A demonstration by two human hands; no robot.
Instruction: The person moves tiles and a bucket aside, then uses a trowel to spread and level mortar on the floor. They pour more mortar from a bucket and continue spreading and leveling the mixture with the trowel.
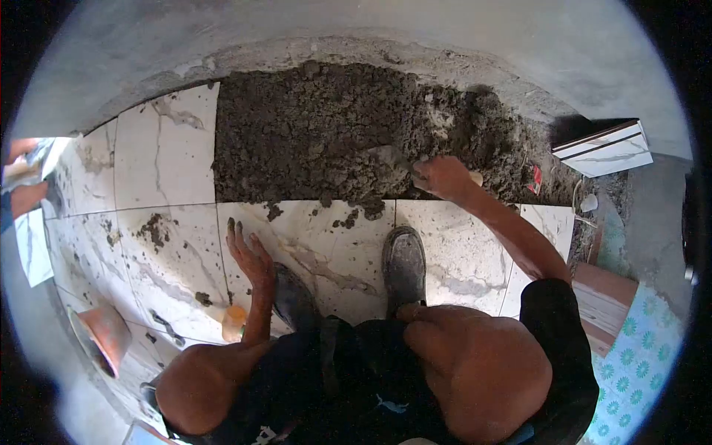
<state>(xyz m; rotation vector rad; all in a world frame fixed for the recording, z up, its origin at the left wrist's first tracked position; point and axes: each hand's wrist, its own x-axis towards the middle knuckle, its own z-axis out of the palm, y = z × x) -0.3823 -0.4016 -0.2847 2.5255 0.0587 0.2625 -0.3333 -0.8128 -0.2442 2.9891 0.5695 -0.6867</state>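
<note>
My right hand (443,178) is closed round the handle of a trowel (389,157), whose pale handle end sticks out behind the fist. The trowel's blade lies against the dark, crumbly mortar (297,126) spread between the wall and the laid tiles. My left hand (251,256) is empty, fingers apart, above a white marbled floor tile (334,259) near my left boot (294,297). Bits of mortar dot that tile and its front edge beside the bed. A yellow-orange object (234,323) sits next to my left forearm.
Stacked tiles (608,148) lean by the wall at right, near a red scrap (535,179). A brown box (604,304) rests on patterned blue sheeting (638,356). At left are an orange bucket (104,337) and another person's arm (28,196).
</note>
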